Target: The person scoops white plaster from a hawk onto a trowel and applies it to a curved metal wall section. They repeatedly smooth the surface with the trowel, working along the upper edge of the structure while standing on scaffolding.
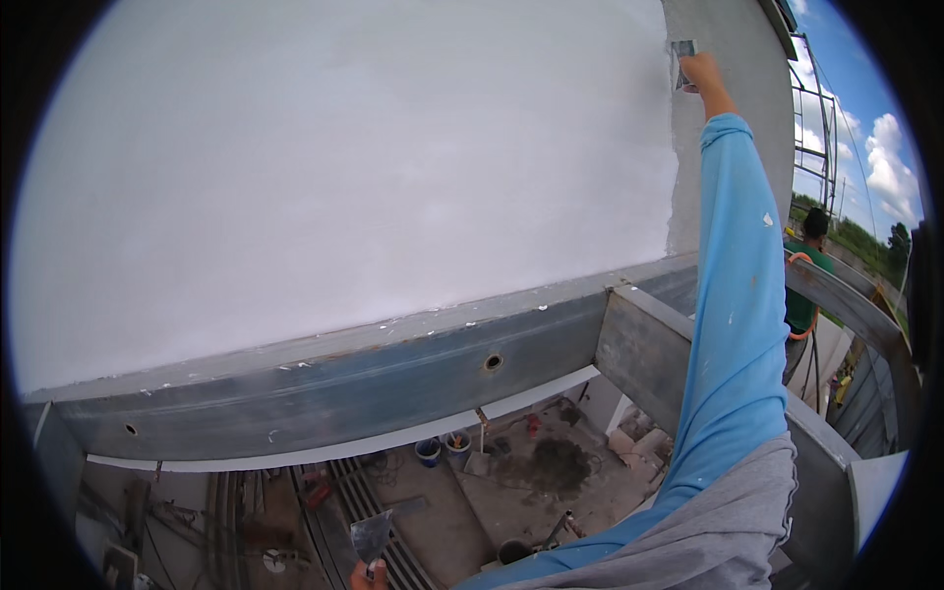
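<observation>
My right arm, in a light blue sleeve, stretches up to the right edge of the white coating on the wall (pixel 393 167). At its end my right hand (pixel 702 73) is closed around a putty knife (pixel 683 49), whose blade lies against the wall where white meets bare grey plaster (pixel 733 147). Low in the picture, my left hand (pixel 368 577) grips a second putty knife (pixel 372 536), its wide blade pointing up. Only part of that hand shows at the lower edge. White spots mark the sleeve.
A grey steel beam (pixel 344 393), spotted with white, runs along the wall's foot; a cross beam (pixel 644 334) meets it. Far below lie buckets (pixel 428 451), long bars (pixel 359 501) and rubble. To the right are a person in green (pixel 808 295) and scaffolding (pixel 814 118).
</observation>
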### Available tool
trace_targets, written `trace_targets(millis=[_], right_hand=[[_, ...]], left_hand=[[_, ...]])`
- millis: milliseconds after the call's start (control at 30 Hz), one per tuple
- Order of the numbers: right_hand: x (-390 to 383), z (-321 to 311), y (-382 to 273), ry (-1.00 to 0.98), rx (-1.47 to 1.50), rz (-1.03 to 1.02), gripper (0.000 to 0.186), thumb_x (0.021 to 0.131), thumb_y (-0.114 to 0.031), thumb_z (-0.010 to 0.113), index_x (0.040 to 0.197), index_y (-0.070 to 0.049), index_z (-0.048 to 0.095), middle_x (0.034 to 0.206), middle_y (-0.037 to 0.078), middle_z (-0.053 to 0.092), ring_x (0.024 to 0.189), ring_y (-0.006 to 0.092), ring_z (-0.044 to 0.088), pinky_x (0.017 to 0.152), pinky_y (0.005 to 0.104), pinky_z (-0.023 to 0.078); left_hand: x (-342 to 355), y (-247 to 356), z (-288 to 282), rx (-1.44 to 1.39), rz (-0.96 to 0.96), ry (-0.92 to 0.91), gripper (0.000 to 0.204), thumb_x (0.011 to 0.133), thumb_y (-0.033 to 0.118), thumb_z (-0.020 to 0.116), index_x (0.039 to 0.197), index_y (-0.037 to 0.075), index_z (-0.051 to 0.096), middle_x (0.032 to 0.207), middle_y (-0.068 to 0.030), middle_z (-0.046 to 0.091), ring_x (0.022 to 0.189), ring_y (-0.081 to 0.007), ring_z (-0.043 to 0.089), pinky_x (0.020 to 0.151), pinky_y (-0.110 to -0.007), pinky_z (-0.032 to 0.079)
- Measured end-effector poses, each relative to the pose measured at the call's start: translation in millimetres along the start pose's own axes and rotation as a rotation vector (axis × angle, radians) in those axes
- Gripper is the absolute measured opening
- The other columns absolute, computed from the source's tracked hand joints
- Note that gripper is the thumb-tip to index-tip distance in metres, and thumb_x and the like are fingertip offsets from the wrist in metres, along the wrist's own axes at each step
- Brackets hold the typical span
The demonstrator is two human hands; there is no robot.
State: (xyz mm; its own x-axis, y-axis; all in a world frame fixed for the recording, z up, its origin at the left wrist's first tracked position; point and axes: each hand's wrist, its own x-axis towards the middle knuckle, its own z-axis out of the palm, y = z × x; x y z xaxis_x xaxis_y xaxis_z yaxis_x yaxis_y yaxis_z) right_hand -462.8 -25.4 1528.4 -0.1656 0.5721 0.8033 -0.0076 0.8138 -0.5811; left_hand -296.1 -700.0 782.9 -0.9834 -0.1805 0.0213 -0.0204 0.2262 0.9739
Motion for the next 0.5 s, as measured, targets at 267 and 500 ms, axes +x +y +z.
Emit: trace_targets(millis=[267, 500], right_hand=[[-5.1, 25.3, -19.4, -0.036, -0.126, -0.120, 0.040, 0.085, -0.029, 0.059, 0.106, 0.004, 0.067, 0.103, 0.016, 0.069, 0.086, 0.0310, 0.069, 0.065, 0.0359, 0.059], [-77.2, 41.4, -111.3, 0.216, -0.285, -0.256, 0.066, 0.087, -0.062, 0.052, 0.113, -0.003, 0.069, 0.109, 0.016, 0.070, 0.096, 0.0302, 0.069, 0.081, 0.0452, 0.052]], left_hand=[[5.1, -74.5, 15.3, 0.085, 0.138, 0.035, 0.028, 0.096, 0.029, 0.060, 0.087, 0.003, 0.059, 0.060, 0.0004, 0.048, 0.056, -0.0101, 0.041, 0.048, -0.032, 0.032], [12.5, -79.5, -0.7, 0.005, 0.159, 0.045, 0.029, 0.097, 0.030, 0.058, 0.086, 0.003, 0.059, 0.060, 0.0017, 0.048, 0.055, -0.0090, 0.040, 0.046, -0.031, 0.031]])
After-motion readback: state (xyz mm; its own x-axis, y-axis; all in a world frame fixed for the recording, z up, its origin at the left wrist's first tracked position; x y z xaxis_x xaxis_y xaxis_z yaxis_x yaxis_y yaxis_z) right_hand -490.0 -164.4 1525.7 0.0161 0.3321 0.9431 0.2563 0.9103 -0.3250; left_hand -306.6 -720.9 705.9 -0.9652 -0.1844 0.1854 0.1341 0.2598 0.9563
